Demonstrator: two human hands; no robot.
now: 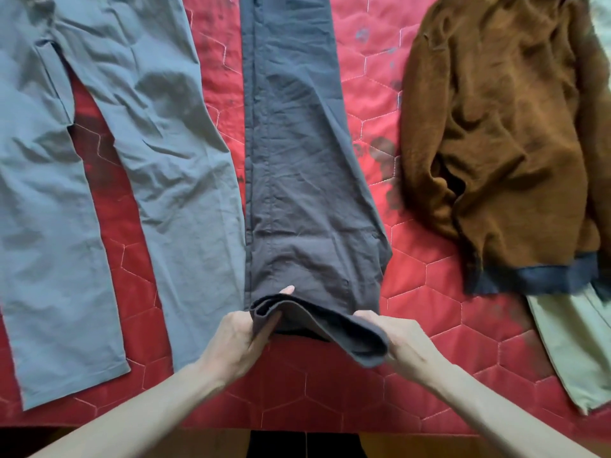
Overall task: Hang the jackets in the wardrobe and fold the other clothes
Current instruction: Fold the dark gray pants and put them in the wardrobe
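Clothes lie side by side on a bed with a red quilt (pixel 429 325), and almost none of the job looks done yet.

On the left, the light grey trousers (pixel 109 160) lie flat and open, with both legs spread apart. They are not folded. Their legs point toward the person, and they run long from the far side to the near side.

In the middle are the dark grey trousers (pixel 297 160). One leg lies on top of the other, so they make one long strip. The strip runs straight from the far side of the bed to the near side, with the leg ends close to the person. The left hand (pixel 236 342) pinches the left corner of the leg ends, with the fingers curled round the cloth. The right hand (pixel 401 342) grips the right corner the same way. The ends are lifted a little off the quilt. I think the person is about to fold them up and away, so this fold is only starting.

On the right, the brown jacket (pixel 502 143) lies in a crumpled heap. It is not hung up. A pale green garment (pixel 572 352) peeks out from under it, near the right edge, also not folded.

No wardrobe shows here.
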